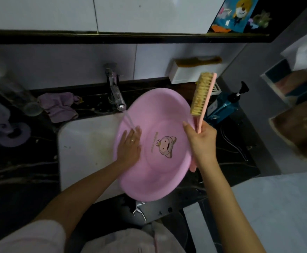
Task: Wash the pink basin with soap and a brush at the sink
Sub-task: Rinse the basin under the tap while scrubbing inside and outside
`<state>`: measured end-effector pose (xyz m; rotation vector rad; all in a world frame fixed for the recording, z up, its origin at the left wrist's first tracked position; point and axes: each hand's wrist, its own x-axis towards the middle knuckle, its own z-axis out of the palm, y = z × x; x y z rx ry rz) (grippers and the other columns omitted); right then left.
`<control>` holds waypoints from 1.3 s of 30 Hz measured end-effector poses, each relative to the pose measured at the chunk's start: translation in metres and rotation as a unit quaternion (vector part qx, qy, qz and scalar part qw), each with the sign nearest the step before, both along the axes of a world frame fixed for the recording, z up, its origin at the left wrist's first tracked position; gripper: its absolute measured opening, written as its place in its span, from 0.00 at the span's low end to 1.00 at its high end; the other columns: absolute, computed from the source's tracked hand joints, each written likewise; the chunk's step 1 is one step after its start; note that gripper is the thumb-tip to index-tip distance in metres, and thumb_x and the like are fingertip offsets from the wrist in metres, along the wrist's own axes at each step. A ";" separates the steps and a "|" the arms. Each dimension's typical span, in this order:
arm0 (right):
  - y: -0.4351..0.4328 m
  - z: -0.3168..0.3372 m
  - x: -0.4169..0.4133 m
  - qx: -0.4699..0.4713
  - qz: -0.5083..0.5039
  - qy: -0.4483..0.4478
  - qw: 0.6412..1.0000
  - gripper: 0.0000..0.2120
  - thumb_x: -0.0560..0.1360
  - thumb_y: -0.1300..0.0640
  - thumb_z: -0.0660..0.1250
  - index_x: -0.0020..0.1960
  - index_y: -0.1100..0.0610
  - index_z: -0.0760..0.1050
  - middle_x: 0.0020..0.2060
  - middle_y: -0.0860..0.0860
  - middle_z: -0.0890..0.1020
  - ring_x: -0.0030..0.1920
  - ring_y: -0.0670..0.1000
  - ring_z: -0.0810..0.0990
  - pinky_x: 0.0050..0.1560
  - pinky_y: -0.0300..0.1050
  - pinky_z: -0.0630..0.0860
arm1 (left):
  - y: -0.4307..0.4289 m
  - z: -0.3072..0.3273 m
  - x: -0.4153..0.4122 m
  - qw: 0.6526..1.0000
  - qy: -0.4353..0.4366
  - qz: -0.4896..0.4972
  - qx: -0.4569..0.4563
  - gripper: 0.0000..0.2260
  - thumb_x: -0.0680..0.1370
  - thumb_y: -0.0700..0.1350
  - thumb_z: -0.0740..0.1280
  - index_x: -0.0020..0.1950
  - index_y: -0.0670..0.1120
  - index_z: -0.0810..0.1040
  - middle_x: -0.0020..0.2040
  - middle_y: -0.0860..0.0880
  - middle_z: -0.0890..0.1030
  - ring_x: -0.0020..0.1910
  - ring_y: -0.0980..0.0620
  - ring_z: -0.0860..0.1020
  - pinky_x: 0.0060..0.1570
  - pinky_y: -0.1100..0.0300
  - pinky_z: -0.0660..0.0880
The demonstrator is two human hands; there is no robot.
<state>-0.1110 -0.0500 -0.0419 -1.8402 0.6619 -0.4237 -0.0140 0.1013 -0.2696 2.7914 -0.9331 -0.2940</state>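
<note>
Left hand [129, 147]: fingers straight, palm flat on the inner wall of the basin [154, 179], gripping nothing. Water from the tap [115, 92] lands at your fingertips.

Right hand [202, 143]: curled round the handle of the brush [202, 95], bristles up and facing left, clear of the plastic. The forefinger reaches over the basin's right rim. Whether that hand also bears the basin's weight, cannot tell.

Basin tilted, open side towards you, left part over the white sink [87, 148], right part over the dark tabletop [243, 161].

Handling, as judgement: thin moulded plastic, light, stiff enough yet likely to flex at the wall. Wet now, and slicker once soaped. A flat palm will slide, so take hold at the rolled rim, fingers hooked under it. The tilt lets scrubbing push it round; brace the low edge against the sink.

Pump bottle [238, 95], probably the soap, stands just beyond the brush. Purple cloth [59, 106] lies left of the tap.
</note>
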 end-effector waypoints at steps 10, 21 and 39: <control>-0.006 0.000 0.004 -0.037 -0.011 0.000 0.999 0.08 0.76 0.63 0.65 0.42 0.52 0.76 0.32 0.48 0.78 0.30 0.40 0.77 0.33 0.30 0.74 | -0.015 0.000 -0.017 0.998 0.003 -0.032 0.059 0.28 0.76 0.53 0.39 0.76 0.49 0.45 0.77 0.46 0.44 0.76 0.36 0.48 0.66 0.36 0.28; -0.010 -0.005 0.007 -0.095 -0.005 0.021 0.995 0.08 0.75 0.63 0.64 0.52 0.60 0.79 0.30 0.43 0.75 0.29 0.39 0.74 0.33 0.33 0.74 | -0.014 -0.004 -0.031 0.998 0.005 -0.016 0.061 0.28 0.78 0.48 0.44 0.77 0.43 0.41 0.76 0.41 0.39 0.76 0.38 0.44 0.68 0.40 0.31; -0.013 -0.010 0.006 -0.121 0.003 0.033 0.992 0.12 0.74 0.63 0.63 0.56 0.57 0.78 0.32 0.43 0.76 0.31 0.41 0.75 0.35 0.40 0.76 | -0.004 -0.001 0.038 0.987 -0.131 -0.084 0.050 0.30 0.73 0.42 0.59 0.75 0.48 0.60 0.75 0.46 0.62 0.74 0.47 0.62 0.70 0.39 0.53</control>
